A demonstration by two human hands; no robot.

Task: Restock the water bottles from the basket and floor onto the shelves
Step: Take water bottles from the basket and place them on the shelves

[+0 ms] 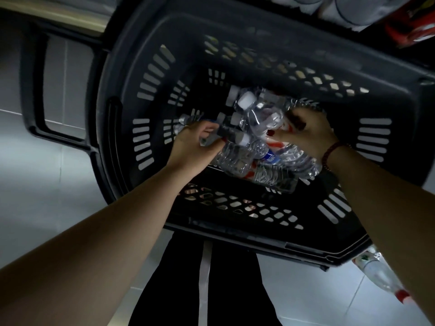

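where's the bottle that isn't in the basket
In the head view the bottle lies on the white floor tiles at lower right, just outside the basket's near right corner, partly hidden by the right forearm.

So the floor (47, 184) is pale glossy tile with thin grout lines. 1 black plastic basket (235, 231) with slotted walls stands on it, its long handle (35, 90) sticking out off the left end. Inside, a jumbled pile of clear water bottles (259, 118) lies on their sides on the basket bottom, mostly toward the middle and right. 1 more bottle (376, 271) lies straight on the tiles, just off the basket's near right corner.
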